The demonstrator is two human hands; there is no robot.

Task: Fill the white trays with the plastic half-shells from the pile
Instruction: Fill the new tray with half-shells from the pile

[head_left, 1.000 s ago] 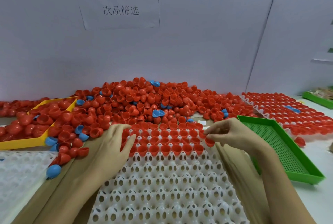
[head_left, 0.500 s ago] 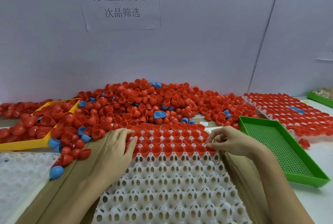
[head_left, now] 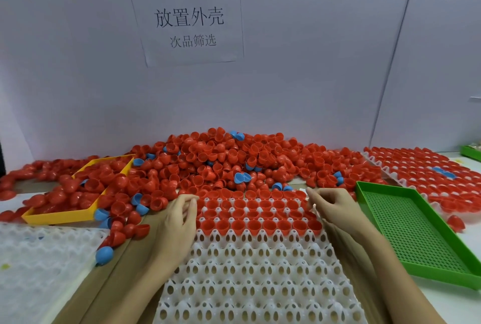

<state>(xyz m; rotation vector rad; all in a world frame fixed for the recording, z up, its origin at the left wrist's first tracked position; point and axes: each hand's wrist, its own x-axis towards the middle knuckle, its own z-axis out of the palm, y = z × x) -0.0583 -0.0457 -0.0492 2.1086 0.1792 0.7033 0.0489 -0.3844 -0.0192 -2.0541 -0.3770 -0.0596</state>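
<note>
1. Your right hand sits at the tray's far right corner, fingers loosely curled and holding nothing that shows; the shell it held half a second ago now appears seated at the right end of a filled row.
2. Your left hand rests at the tray's left edge, fingers relaxed and slightly bent, gripping nothing; it has barely moved since the earlier frame.
3. The white tray lies between your hands; its far rows hold red half-shells, open side up; the near rows stand empty.
4. The pile of red and a few blue shells lies just beyond the tray, touching its far edge.
5. Step in hand, as judged: between placements; the next move calls for reaching to the pile and seating a shell in the nearest empty row.
6. A filled tray lies far right; a green tray lies beside your right hand.
</note>
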